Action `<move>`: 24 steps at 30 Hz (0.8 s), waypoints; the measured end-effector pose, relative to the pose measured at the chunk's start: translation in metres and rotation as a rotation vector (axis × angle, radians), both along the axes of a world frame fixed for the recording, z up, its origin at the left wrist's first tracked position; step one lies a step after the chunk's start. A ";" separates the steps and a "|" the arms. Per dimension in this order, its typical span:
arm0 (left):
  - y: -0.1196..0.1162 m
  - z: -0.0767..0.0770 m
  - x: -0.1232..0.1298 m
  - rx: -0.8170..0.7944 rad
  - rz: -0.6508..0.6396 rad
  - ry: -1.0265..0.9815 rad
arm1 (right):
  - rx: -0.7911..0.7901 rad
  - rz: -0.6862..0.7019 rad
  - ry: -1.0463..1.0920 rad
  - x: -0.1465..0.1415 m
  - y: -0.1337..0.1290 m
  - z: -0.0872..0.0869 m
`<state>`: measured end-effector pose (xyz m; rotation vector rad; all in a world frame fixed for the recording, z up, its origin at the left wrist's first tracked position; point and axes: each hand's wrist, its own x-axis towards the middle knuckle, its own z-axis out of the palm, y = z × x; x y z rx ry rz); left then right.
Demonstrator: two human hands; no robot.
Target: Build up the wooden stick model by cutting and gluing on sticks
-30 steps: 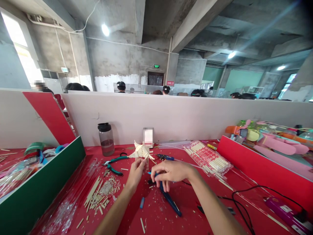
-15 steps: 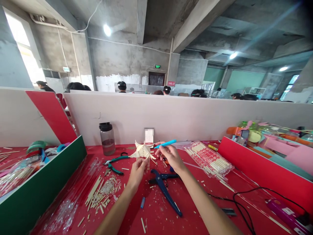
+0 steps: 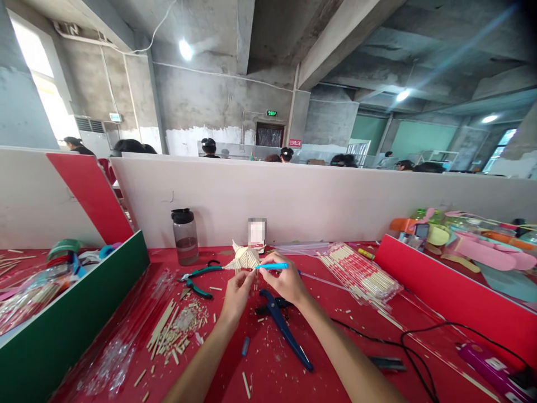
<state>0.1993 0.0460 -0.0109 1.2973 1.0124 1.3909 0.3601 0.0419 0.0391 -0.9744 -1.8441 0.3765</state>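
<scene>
though adjacent, hands (image 3: 235, 292) clear of dividers (image 3: 459, 277)

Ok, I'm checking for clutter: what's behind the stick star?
Behind the stick star, a pale upright object, partly blurred, and the white partition show. The red tabletop directly behind the star is covered, so anything lying low there can't be seen.

Pen (image 3: 277, 266): smooth plastic by its look. Star-shaped piece (image 3: 245, 258): pale matt wood, ridged with sticks. Bottle (image 3: 185, 240): smooth, see-through, apparently plastic (lid (image 3: 182, 215) opaque). Film (image 3: 107, 364): glossy, crinkled plastic. Scraps (image 3: 163, 326): bare, matt wood. Far wall (image 3: 201, 98): rough concrete.
</scene>
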 end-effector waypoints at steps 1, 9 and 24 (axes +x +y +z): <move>0.000 0.000 0.000 0.001 0.003 0.001 | 0.002 0.002 -0.005 0.000 0.000 0.000; 0.001 -0.003 0.000 0.011 0.023 0.019 | -0.005 0.017 -0.009 -0.002 0.001 -0.006; 0.004 -0.005 0.000 0.022 0.028 0.023 | -0.029 0.018 -0.009 -0.001 0.002 -0.006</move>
